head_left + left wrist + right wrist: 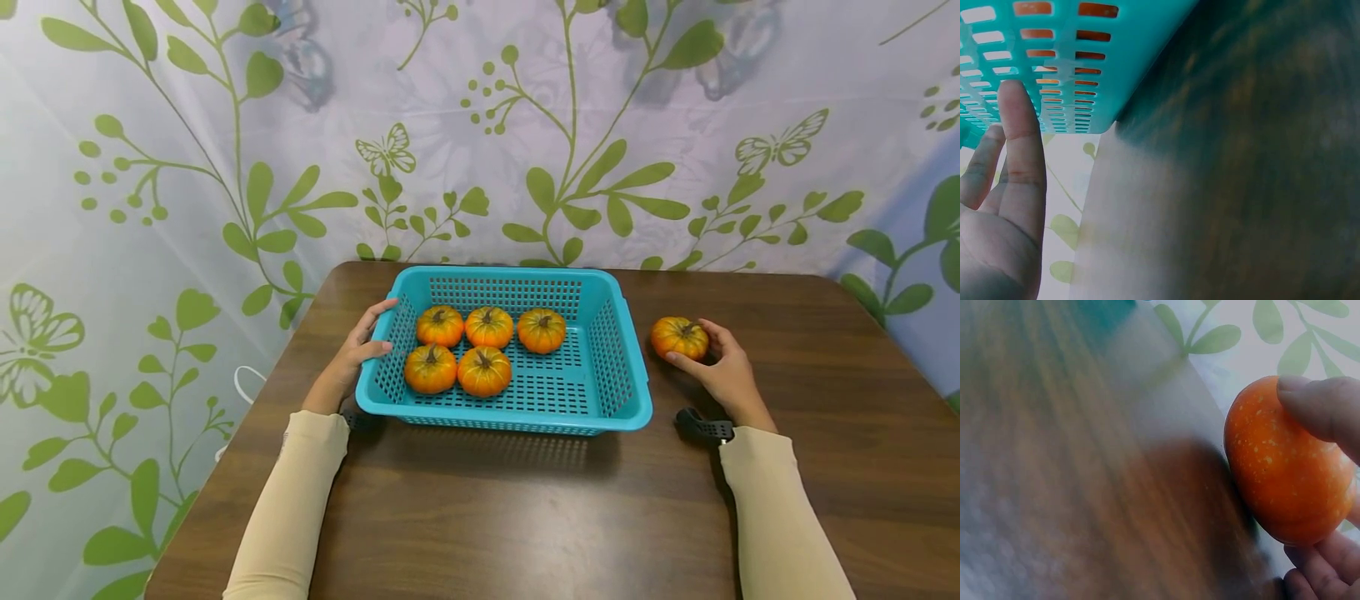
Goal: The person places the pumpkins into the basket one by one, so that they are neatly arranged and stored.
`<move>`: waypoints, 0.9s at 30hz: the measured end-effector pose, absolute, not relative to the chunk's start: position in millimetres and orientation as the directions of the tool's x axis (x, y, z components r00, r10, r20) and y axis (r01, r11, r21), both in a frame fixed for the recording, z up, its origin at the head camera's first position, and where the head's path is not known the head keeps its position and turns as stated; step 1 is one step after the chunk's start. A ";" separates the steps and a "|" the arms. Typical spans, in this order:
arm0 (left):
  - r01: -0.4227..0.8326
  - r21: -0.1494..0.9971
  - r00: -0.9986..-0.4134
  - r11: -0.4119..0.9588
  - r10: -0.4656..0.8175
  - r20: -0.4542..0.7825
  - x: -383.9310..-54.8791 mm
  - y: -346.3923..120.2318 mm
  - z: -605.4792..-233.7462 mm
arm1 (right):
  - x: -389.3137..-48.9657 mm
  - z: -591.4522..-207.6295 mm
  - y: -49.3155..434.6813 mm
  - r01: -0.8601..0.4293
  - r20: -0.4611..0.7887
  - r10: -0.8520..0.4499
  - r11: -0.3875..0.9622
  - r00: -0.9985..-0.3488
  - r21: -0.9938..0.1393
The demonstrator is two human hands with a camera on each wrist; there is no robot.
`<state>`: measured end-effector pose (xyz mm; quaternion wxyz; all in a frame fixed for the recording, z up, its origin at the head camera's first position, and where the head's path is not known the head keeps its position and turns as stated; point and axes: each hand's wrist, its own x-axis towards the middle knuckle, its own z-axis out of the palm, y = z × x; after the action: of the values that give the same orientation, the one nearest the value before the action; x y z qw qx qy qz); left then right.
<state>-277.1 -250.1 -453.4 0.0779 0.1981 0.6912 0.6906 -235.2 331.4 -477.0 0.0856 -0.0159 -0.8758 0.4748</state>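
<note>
A turquoise plastic basket (622,367) with slotted walls stands on the table. Inside lie several small orange pumpkins (483,372) with short brown stems, grouped toward its left. At the basket's left rim, my left hand (352,354) holds on, thumb and a finger over the edge. Its other fingers lie along the outer wall (1060,62) in the left wrist view. To the right of the basket, my right hand (723,371) grips another small pumpkin (677,337) between thumb and fingers. The right wrist view shows that pumpkin's smooth speckled orange side (1272,462); its shadow falls on the table.
Both hands work over a dark brown wooden table (540,517). Behind it hangs a pale curtain (465,142) with green leaves and butterflies. A white cable (243,383) shows past the table's left edge. Black wrist devices (702,426) sit below the hands.
</note>
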 end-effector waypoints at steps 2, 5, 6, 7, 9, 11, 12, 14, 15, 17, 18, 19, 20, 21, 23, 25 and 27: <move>0.168 0.985 -0.910 -0.029 0.381 0.166 -277.2 -250.4 -453.8 | -234.4 -476.9 331.2 -0.051 0.135 0.111 0.555 -0.985 -0.830; 0.173 0.985 -0.911 -0.018 0.378 0.166 -277.2 -250.5 -454.2 | -233.5 -477.2 330.6 -0.052 0.137 0.112 0.556 -0.984 -0.829; 0.171 0.985 -0.910 -0.021 0.380 0.166 -277.1 -250.4 -454.2 | -233.3 -477.4 330.7 -0.053 0.139 0.113 0.558 -0.984 -0.828; 0.172 0.985 -0.908 -0.026 0.383 0.169 -277.0 -250.4 -454.2 | -233.1 -477.5 330.6 -0.053 0.141 0.114 0.558 -0.983 -0.828; 0.176 0.984 -0.904 -0.035 0.390 0.175 -277.0 -250.2 -454.1 | -232.8 -477.7 330.3 -0.055 0.145 0.118 0.557 -0.982 -0.829; 0.177 0.983 -0.901 -0.043 0.394 0.179 -277.3 -250.1 -454.0 | -232.7 -478.0 330.6 -0.056 0.149 0.122 0.560 -0.981 -0.827; 0.177 0.983 -0.900 -0.047 0.396 0.181 -277.5 -250.0 -453.8 | -232.7 -478.1 330.6 -0.057 0.151 0.124 0.558 -0.981 -0.828; 0.183 0.982 -0.900 -0.043 0.395 0.185 -278.0 -250.0 -454.0 | -232.8 -478.6 330.7 -0.055 0.152 0.129 0.561 -0.980 -0.826; 0.183 0.982 -0.900 -0.045 0.395 0.186 -278.1 -250.0 -454.0 | -232.9 -478.8 330.9 -0.056 0.154 0.130 0.559 -0.979 -0.828; 0.182 0.982 -0.900 -0.046 0.395 0.185 -278.5 -249.9 -454.1 | -232.7 -479.2 330.8 -0.054 0.156 0.137 0.559 -0.978 -0.828; 0.181 0.982 -0.899 -0.048 0.396 0.185 -278.6 -249.9 -454.1 | -232.5 -479.3 330.8 -0.052 0.157 0.141 0.559 -0.978 -0.828; 0.180 0.982 -0.898 -0.051 0.398 0.185 -278.6 -249.9 -454.3 | -232.3 -479.4 330.7 -0.051 0.158 0.145 0.559 -0.977 -0.828; 0.178 0.983 -0.898 -0.054 0.400 0.184 -278.6 -249.9 -454.4 | -232.2 -479.4 330.7 -0.050 0.159 0.148 0.558 -0.976 -0.828; 0.175 0.983 -0.897 -0.058 0.401 0.184 -278.6 -249.9 -454.4 | -232.1 -479.4 330.6 -0.051 0.161 0.151 0.557 -0.975 -0.829; 0.174 0.983 -0.897 -0.060 0.402 0.184 -278.5 -249.9 -454.7 | -232.0 -479.1 330.2 -0.053 0.165 0.154 0.553 -0.974 -0.831; 0.176 0.982 -0.896 -0.061 0.402 0.186 -278.5 -250.0 -455.1 | -231.9 -478.5 329.8 -0.058 0.169 0.154 0.546 -0.973 -0.836; 0.179 0.982 -0.896 -0.060 0.402 0.188 -278.4 -250.2 -455.5 | -231.7 -478.1 329.6 -0.065 0.173 0.153 0.538 -0.973 -0.840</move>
<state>-278.4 -250.2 -455.5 0.0801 0.2132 0.6810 0.6960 -231.7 329.6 -478.1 0.1137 -0.0254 -0.8696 0.4798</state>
